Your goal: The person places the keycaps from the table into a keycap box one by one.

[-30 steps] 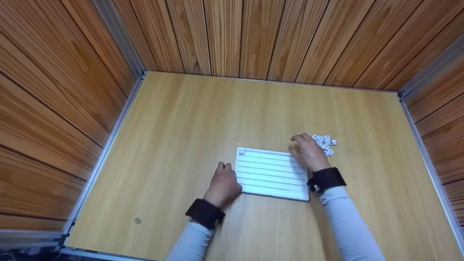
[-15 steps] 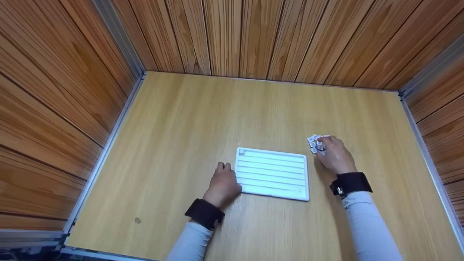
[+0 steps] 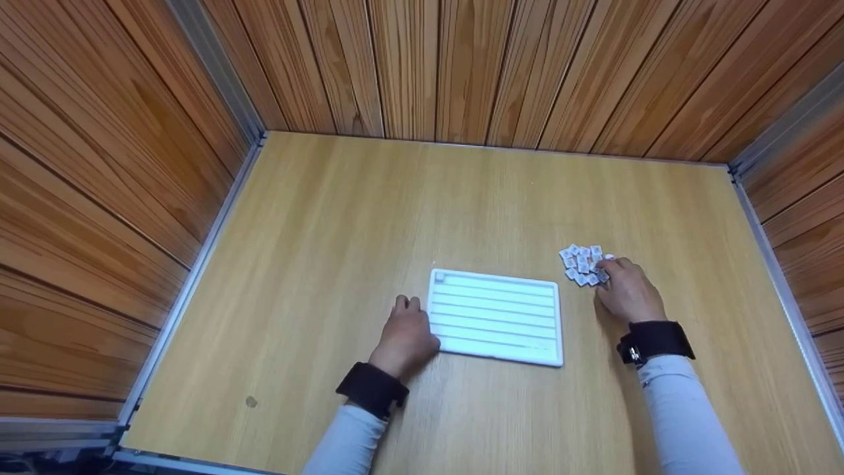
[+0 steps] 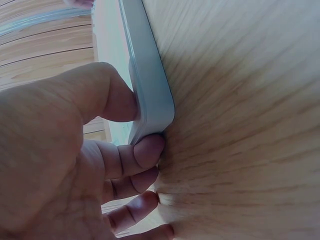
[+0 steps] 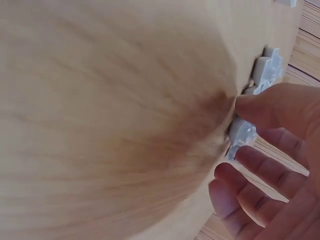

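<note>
White tiles (image 3: 583,264), nearer the table's (image 3: 343,218) right edge than its left, lie just left of the right hand's (image 3: 631,290) bent fingers (whether they pinch one, I cannot tell); the left hand (image 3: 404,335) grips the tray's (image 3: 494,319) near-left corner.

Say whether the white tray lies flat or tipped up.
Flat: the left wrist view shows the tray resting on the table, no gap showing under its edge.

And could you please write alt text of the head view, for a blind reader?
A person's right hand is at the right edge of a cluster of small white tiles on a table, while the left hand holds the near-left corner of a white ridged tray. A small piece sits in the tray's far-left corner.
</note>
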`<state>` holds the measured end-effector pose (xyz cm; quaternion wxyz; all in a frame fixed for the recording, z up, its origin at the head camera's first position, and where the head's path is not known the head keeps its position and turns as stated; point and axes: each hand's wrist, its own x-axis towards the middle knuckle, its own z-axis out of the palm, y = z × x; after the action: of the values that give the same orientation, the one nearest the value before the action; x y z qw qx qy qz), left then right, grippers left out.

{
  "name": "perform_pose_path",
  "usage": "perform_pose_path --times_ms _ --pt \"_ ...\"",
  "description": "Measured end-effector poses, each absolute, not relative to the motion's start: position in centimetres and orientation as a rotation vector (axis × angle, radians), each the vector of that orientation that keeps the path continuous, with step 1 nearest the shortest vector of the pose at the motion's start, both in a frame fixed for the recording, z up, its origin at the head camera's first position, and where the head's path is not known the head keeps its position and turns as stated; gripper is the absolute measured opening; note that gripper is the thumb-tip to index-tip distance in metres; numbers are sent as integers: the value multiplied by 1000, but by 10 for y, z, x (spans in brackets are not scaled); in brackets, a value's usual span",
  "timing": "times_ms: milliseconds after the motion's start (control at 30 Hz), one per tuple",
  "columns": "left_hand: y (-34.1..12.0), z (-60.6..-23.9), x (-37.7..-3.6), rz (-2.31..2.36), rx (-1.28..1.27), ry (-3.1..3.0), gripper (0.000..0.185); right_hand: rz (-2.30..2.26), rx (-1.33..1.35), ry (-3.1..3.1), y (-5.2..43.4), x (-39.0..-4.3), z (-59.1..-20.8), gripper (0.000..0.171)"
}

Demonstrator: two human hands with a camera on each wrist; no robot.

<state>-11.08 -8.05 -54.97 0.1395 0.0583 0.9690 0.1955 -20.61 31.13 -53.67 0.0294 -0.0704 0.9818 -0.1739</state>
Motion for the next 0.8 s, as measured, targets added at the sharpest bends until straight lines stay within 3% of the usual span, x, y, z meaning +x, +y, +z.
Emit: perform_pose_path --times_ms 400,800 --pt "-81 -548 -109 493 216 2804 22 -601 -291 3102 313 -210 -545 22" --pt "-80 -548 -109 499 207 2817 24 -633 -223 3059 312 -212 -539 22"
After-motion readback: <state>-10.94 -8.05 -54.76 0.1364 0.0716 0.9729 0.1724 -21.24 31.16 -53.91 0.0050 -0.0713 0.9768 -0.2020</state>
